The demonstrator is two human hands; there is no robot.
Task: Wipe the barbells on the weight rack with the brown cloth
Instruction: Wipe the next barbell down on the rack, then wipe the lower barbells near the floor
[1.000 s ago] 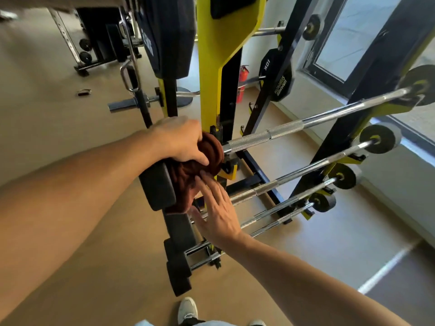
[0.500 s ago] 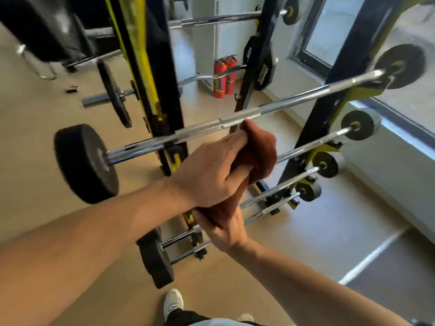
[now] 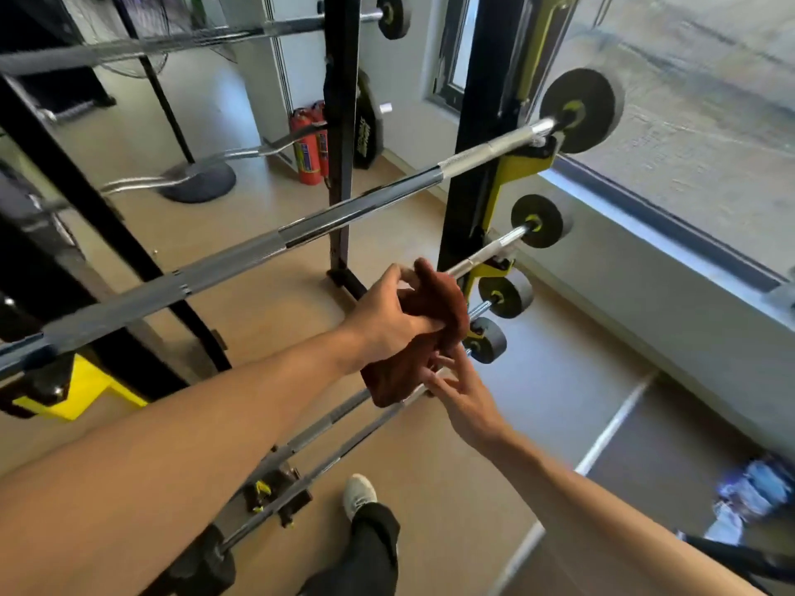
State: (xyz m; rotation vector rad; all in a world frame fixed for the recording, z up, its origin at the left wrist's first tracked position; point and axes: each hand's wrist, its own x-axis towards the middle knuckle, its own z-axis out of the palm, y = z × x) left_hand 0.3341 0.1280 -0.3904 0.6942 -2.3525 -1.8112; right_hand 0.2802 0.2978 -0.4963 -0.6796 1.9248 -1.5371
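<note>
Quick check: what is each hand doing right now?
Left hand: grips the cloth.
Right hand: open, fingers spread at the cloth's lower edge; contact cannot be told.

A: How much of the second bar [image 3: 482, 259] shows?
B: Only its right end. The cloth [image 3: 434, 320] and left hand [image 3: 387, 320] cover the rest.
A: And the right hand [image 3: 462, 391]?
B: Its fingertips go behind the cloth, so I cannot tell if they touch a bar.
A: The top bar [image 3: 241, 260]?
B: Its left end is cut off by the edge, and the rack [image 3: 56, 200] there is blurred.
A: That blue thing [image 3: 748, 496] on the floor?
B: Too smeared to tell.
</note>
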